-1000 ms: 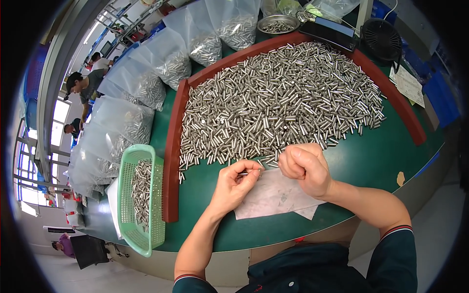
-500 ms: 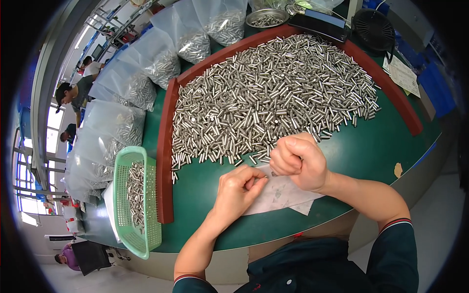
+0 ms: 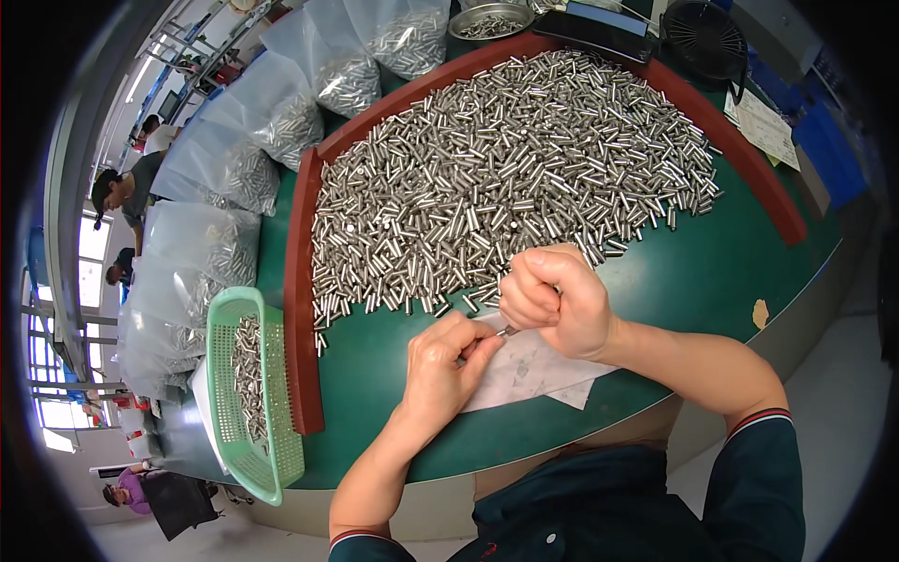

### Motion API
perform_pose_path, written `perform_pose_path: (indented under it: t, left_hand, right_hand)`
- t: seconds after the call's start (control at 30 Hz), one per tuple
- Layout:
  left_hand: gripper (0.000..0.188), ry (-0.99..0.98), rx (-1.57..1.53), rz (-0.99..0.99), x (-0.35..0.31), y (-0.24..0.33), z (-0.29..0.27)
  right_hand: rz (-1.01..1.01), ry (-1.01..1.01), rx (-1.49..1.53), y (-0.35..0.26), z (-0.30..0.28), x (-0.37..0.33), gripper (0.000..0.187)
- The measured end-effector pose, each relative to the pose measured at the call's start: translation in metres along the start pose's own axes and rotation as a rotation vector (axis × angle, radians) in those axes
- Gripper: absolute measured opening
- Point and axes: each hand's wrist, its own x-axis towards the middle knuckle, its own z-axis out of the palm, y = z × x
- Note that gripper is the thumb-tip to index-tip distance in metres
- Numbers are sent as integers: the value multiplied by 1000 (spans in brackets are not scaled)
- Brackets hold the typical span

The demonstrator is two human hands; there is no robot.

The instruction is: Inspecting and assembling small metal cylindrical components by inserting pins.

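Observation:
My left hand (image 3: 446,365) is closed in a pinch, and a small shiny metal pin (image 3: 507,331) shows at its fingertips. My right hand (image 3: 559,298) is curled into a fist just above and right of it, its lower side close to that pin. Whatever the right fist holds is hidden inside the fingers. Beneath both hands lies a smudged white cloth or paper (image 3: 529,372) on the green tabletop (image 3: 655,281). A wide heap of short metal pins (image 3: 515,159) spreads beyond my hands.
A dark red curved rim (image 3: 302,281) borders the heap. At left stands a green basket (image 3: 269,468) holding more pins, with several pin-filled clear bags (image 3: 225,150) behind. A metal bowl (image 3: 459,28), a phone-like black device (image 3: 595,36) and a black fan (image 3: 702,42) sit at the back.
My right hand has come slightly left and closer to the left fingertips. A metal pin now shows between the hands. The whole view has shifted a little.

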Motion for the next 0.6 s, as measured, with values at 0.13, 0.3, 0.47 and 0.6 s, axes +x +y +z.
perform_pose_path:
  t: [0.13, 0.3, 0.47, 0.6]
  left_hand:
    - [9, 3, -15, 3, 0, -1, 1]
    - [9, 1, 3, 9, 1, 0, 0]
    - [9, 11, 8, 22, 0, -1, 1]
    - [9, 4, -5, 17, 1, 0, 3]
  right_hand:
    - [1, -3, -13, 1, -1, 0, 40]
    - [-7, -13, -31, 0, 0, -1, 40]
    - [-17, -32, -53, 2, 2, -2, 40]
    - [-11, -25, -87, 0, 2, -5, 40]
